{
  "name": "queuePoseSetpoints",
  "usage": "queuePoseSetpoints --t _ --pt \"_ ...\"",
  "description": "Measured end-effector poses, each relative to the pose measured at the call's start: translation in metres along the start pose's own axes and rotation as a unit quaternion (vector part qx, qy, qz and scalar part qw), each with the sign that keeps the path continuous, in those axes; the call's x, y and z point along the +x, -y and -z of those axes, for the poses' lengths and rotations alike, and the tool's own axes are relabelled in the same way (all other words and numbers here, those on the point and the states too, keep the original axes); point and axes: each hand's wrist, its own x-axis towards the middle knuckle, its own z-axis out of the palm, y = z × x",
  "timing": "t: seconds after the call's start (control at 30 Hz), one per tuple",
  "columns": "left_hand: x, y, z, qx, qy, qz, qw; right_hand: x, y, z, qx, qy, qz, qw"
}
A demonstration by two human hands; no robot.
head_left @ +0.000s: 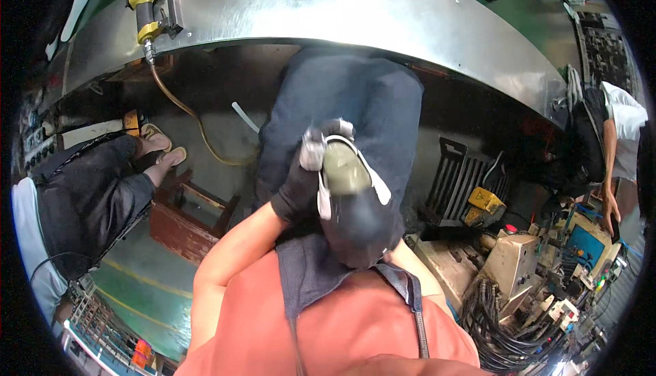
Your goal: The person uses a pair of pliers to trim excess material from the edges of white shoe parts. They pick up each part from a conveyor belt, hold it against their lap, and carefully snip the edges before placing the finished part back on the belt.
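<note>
**Gripping a shoe over the lap**

Clutching the toe end of a dark shoe (352, 198), the gloved left hand (298, 188) wraps closed around it, sole turned up, olive tread and white rim showing. The right hand (393, 249) sits mostly hidden beneath the heel; whether it grips cannot be told. The shoe hangs above a dark apron (342, 103) over the knees. Beyond curves a metal conveyor edge (342, 14) carrying a yellow air tool (147, 7). A seated person (89, 191) is on the left, grey machinery (519, 260) on the right.
</note>
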Motion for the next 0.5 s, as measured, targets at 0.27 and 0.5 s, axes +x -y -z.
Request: queuePoseSetpoints --t 0.27,0.5 --pt "0.031 0.033 -0.019 0.74 -0.182 -0.145 0.631 0.103 0.041 0.029 0.229 -0.104 -0.352 0.902" --pt "0.04 0.0 -0.009 0.741 -0.083 -0.163 0.647 0.097 0.028 0.028 0.289 -0.084 -0.304 0.904"
